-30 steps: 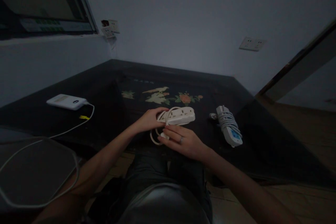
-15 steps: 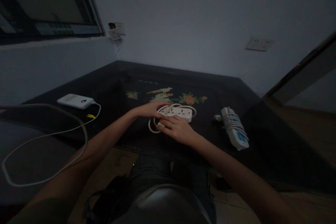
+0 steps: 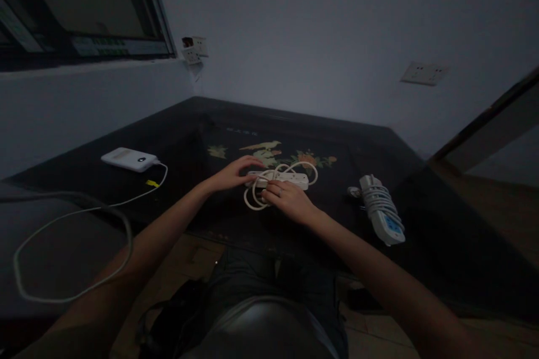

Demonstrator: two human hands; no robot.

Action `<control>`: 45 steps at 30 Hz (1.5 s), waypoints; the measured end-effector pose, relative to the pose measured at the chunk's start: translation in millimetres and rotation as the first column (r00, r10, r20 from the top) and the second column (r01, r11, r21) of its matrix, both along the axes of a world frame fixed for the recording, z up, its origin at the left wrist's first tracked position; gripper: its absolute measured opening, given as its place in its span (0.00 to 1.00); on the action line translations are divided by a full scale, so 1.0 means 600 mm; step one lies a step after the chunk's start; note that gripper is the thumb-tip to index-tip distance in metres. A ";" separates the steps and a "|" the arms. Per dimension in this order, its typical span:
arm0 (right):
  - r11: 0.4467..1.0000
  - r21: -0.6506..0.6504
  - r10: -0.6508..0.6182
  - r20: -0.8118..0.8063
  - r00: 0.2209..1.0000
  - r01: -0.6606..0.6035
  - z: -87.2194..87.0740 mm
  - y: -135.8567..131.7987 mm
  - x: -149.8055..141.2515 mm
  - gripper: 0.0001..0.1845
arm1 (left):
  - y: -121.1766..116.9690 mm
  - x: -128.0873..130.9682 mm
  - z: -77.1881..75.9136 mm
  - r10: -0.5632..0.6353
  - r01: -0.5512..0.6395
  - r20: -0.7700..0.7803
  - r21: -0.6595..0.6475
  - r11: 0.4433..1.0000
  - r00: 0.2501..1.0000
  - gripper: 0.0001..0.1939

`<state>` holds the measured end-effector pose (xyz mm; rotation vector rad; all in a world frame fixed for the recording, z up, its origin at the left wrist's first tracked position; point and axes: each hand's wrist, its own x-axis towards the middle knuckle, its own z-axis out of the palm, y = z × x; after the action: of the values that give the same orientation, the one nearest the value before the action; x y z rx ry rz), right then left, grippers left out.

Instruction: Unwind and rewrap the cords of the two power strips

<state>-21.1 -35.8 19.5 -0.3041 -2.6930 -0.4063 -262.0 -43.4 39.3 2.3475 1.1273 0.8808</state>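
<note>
A white power strip lies on the dark table, its pale cord looped loosely over and around it. My left hand is at the strip's left end, thumb and fingers spread apart, the thumb tip close to the cord. Over the front side of the strip, my right hand has its fingers bent around part of the cord; a ring shows on one finger. The right fingertips partly hide the cord and whatever lies beneath them.
To the right lies a second power strip wrapped in its grey cord. A white power bank with a white cable sits on the left, near a yellow tag. Wall sockets are above the dark table.
My left hand has drawn back a little to the left and its fingers have opened. The cord loops have spread wider, one now rising past the strip's right end. The view has shifted slightly.
</note>
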 end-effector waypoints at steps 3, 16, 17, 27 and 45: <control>1.000 0.017 -0.012 0.000 1.000 0.012 0.000 0.000 -0.001 0.11 | -0.056 -0.018 0.006 -0.037 0.036 -0.115 -0.012 0.999 0.993 0.15; 0.997 0.058 -0.053 0.025 0.998 0.052 0.000 -0.008 -0.002 0.08 | -0.085 0.027 -0.031 0.220 -0.163 -0.382 0.177 0.971 0.897 0.16; 0.996 0.064 -0.067 0.022 0.998 0.065 -0.002 -0.008 -0.004 0.08 | -0.088 0.027 -0.034 0.191 -0.149 -0.339 0.147 0.978 0.921 0.20; 0.996 0.078 -0.038 0.016 0.999 0.037 -0.011 0.003 -0.007 0.09 | -0.088 0.032 -0.070 0.172 -0.171 0.045 -0.026 0.985 0.984 0.22; 0.976 0.215 -0.033 -0.061 0.998 0.045 -0.009 -0.006 -0.014 0.08 | -0.079 0.056 -0.068 0.245 -0.124 0.360 -0.327 0.937 0.900 0.19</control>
<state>-29.5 -39.3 13.8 -0.3004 -2.5614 -0.6854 -228.4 -90.6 -1.4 1.7384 1.2226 1.1070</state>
